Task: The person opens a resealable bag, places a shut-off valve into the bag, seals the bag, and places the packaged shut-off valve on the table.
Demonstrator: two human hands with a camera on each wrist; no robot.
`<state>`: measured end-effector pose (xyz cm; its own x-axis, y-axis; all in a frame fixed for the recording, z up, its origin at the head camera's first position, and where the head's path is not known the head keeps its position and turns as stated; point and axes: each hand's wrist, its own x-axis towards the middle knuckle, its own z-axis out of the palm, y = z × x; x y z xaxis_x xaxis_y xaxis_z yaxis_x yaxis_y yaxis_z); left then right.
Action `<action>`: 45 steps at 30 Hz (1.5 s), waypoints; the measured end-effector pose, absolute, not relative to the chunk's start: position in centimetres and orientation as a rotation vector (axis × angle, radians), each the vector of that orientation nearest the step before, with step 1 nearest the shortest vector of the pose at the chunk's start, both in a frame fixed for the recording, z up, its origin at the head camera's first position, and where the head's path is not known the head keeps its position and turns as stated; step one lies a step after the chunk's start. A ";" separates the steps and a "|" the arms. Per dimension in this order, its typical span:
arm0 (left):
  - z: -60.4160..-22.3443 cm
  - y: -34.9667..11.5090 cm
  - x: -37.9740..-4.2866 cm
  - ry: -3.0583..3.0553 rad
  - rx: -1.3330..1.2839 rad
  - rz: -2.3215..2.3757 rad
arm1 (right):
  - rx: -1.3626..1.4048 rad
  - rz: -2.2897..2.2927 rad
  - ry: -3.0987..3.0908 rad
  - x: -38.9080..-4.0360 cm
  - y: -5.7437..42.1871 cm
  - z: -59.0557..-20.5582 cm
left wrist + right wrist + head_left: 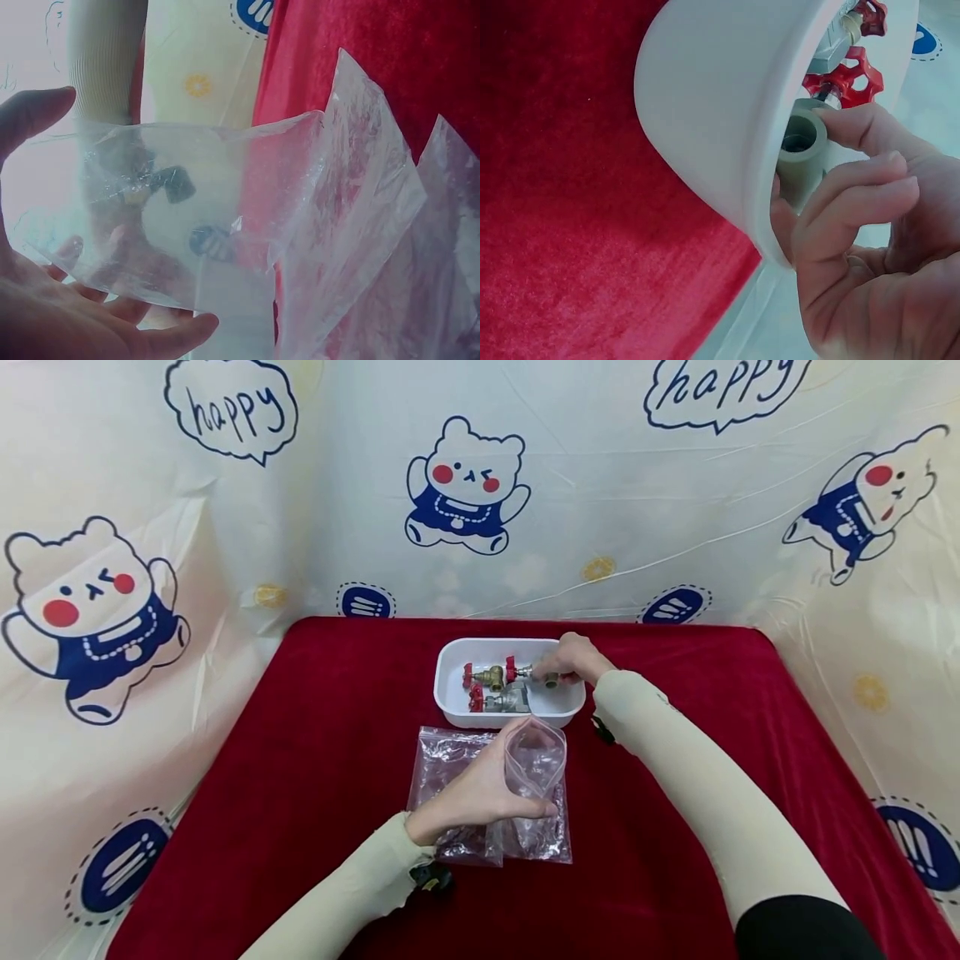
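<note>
My right hand [573, 657] reaches into the right end of a white tray [446, 706]. Its thumb and fingers pinch the body of a brass valve [804, 142] with a red handwheel. Two more red-handled valves lie in the tray: a brass one [491, 677] on the left and a silvery one [512, 699] near the front wall. In front of the tray, my left hand [476, 789] curves round a clear plastic zip bag [536, 760], which stands upright with a rounded mouth. In the left wrist view, the bag lies between thumb and spread fingers.
More clear zip bags [450, 752] lie flat on the red cloth [337, 735] under and beside my left hand. A white curtain [585, 485] with printed bears hangs behind the table and along both sides. Each wrist wears a small dark camera.
</note>
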<state>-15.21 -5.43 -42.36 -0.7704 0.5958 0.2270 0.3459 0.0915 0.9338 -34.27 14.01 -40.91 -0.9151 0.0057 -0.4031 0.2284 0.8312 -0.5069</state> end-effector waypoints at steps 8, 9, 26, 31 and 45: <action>-42.4 -5.4 -15.7 2.143 0.954 1.761 | 0.178 -0.856 2.580 -34.0 14.0 -40.7; -42.4 -5.4 -15.8 2.134 0.951 1.769 | 0.177 -0.849 2.574 -34.0 14.0 -40.7; -42.8 -5.4 -16.3 2.132 0.841 1.785 | 0.012 -1.114 2.468 -33.1 15.3 -40.4; -42.9 -5.5 -16.3 2.188 0.821 1.757 | -0.019 -1.040 2.607 -32.8 15.2 -41.0; -43.2 -5.4 -17.0 2.190 0.822 1.781 | -0.092 -1.068 2.859 -31.1 15.1 -40.3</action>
